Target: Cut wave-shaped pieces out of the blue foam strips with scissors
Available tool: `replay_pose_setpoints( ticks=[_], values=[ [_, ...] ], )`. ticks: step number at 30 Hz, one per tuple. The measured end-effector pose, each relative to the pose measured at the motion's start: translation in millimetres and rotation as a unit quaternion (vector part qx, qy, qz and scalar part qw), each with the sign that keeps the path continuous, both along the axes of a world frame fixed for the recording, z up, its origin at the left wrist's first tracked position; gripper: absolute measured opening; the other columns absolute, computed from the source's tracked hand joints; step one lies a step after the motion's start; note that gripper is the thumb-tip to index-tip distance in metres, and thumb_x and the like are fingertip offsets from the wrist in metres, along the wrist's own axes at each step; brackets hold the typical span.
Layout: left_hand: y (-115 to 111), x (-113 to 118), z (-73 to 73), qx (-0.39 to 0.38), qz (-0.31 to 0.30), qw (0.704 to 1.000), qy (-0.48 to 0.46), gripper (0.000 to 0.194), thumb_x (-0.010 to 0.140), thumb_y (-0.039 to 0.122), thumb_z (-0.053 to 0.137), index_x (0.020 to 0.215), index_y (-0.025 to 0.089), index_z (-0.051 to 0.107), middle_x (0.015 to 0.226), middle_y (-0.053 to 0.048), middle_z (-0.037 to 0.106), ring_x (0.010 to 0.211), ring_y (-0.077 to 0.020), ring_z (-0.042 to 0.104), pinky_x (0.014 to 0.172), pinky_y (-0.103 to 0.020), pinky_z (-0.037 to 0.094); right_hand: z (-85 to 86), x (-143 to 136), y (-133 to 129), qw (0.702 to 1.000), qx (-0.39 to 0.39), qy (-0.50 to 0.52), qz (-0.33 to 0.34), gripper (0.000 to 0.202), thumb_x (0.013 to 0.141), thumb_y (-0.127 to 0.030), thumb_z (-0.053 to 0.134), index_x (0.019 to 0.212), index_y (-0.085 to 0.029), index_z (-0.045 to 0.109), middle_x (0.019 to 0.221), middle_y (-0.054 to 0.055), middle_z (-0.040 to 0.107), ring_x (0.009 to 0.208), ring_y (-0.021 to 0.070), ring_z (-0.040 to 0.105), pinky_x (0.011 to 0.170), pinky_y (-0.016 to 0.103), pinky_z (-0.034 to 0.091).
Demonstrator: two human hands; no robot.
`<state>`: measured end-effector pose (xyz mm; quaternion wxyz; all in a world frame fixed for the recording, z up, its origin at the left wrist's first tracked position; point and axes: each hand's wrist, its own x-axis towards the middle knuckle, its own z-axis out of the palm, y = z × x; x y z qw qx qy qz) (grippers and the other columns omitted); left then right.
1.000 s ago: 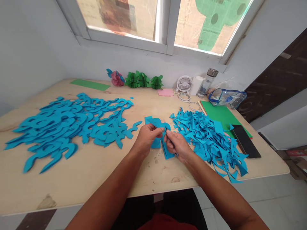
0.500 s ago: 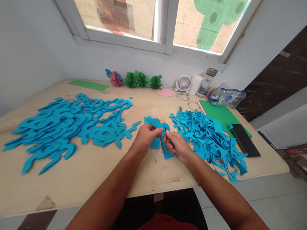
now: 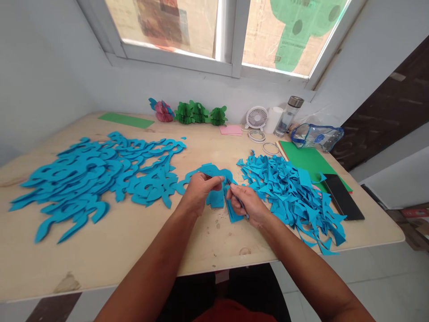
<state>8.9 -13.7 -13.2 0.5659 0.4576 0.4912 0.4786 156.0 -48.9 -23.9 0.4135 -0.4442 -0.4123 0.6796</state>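
My left hand (image 3: 200, 190) is closed in a pinch on a curvy blue paper cutout (image 3: 191, 175), which spreads out to the left behind the fingers. Close beside it, my right hand (image 3: 246, 203) is wrapped around a slim grey-blue tool (image 3: 247, 216). Only the tool's rear end shows clearly, so its kind is hidden. Both hands meet over the paper at the middle of the table. Below and between them lie uncut-looking blue paper pieces (image 3: 215, 199) with straight edges.
Heaped blue cutouts (image 3: 90, 170) cover the left of the table (image 3: 140, 246). Blue scraps (image 3: 284, 188) lie on the right beside a black phone-like slab (image 3: 343, 197) and green sheets (image 3: 304, 156). Along the back stand green paper ornaments (image 3: 197, 112), a small fan (image 3: 256, 118) and a bottle (image 3: 288, 116).
My left hand has shifted slightly left, and more of the blue cutout now extends to its left. The hands are a little farther apart.
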Motion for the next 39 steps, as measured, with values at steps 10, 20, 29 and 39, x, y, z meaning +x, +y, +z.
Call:
replay_pose_setpoints(
  ticks=[10, 20, 29, 39],
  values=[
    [-2, 0, 11.8, 0.000, -0.014, 1.000, 0.007, 0.012, 0.055, 0.026, 0.072, 0.058, 0.016, 0.066, 0.058, -0.001, 0.065, 0.058, -0.0143, 0.057, 0.060, -0.027, 0.045, 0.1, 3, 5, 0.990, 0.061, -0.018, -0.129, 0.037, 0.069, -0.052, 0.070, 0.071, -0.019, 0.055, 0.043, -0.011, 0.032, 0.035, 0.0046, 0.023, 0.036, 0.021, 0.014],
    [-7, 4, 13.1, 0.018, -0.034, 0.998, 0.040, 0.020, 0.056, 0.027, 0.070, 0.051, 0.018, 0.053, 0.049, 0.005, 0.051, 0.050, -0.0087, 0.044, 0.050, -0.022, 0.035, -10.8, 4, 9, 0.983, 0.083, -0.092, -0.136, 0.031, 0.067, -0.043, 0.070, 0.067, -0.021, 0.049, 0.048, -0.010, 0.030, 0.041, 0.0064, 0.023, 0.040, 0.023, 0.015],
    [-5, 2, 6.2, -0.061, -0.101, 0.993, -0.020, 0.033, 0.065, 0.041, 0.072, 0.057, 0.019, 0.049, 0.045, 0.002, 0.055, 0.035, -0.0068, 0.039, 0.038, -0.021, 0.026, -8.2, 1, 9, 0.964, 0.144, -0.176, -0.138, 0.024, 0.067, -0.039, 0.064, 0.064, -0.020, 0.049, 0.055, -0.006, 0.038, 0.052, 0.0096, 0.032, 0.047, 0.024, 0.025],
    [-7, 6, 9.4, -0.048, -0.089, 0.994, 0.032, 0.034, 0.069, 0.048, 0.069, 0.060, 0.019, 0.055, 0.046, -0.002, 0.062, 0.035, -0.0107, 0.049, 0.037, -0.022, 0.032, -7.6, 1, 6, 0.956, 0.176, -0.189, -0.141, 0.023, 0.072, -0.039, 0.063, 0.063, -0.020, 0.052, 0.058, -0.004, 0.039, 0.058, 0.0124, 0.033, 0.053, 0.026, 0.026]
  ],
)
